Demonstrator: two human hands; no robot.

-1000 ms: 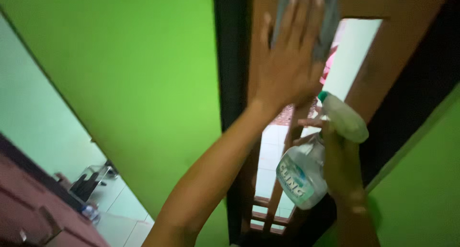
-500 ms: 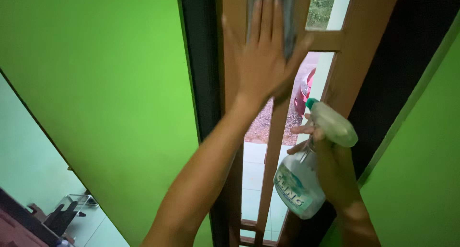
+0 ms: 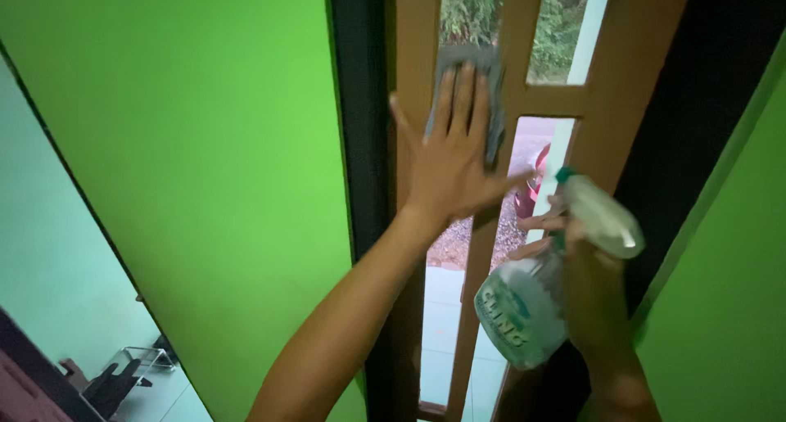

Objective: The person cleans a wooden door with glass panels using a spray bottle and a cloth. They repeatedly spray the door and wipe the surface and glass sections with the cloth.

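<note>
Grey cleaning cloth (image 3: pixel 483 94) pinned flat against the glass pane (image 3: pixel 471 9) of the wooden window frame (image 3: pixel 413 29), and the left hand (image 3: pixel 450 156) is spread wide over it, fingers splayed, palm pressing, not clenched at all. Down at the right, the right hand (image 3: pixel 585 295) is wrapped around a clear spray bottle (image 3: pixel 528 303) with a green nozzle, fingers curled at the trigger, bottle tilted and held just beside the frame's brown upright bar (image 3: pixel 475 307). Green wall (image 3: pixel 205 144) fills the left side. To my eye, good wiping here means even pressure through the whole palm, cloth kept flat rather than bunched, strokes reaching right into the corners where pane meets bar, and the nozzle kept pointed away from the wall.
</note>
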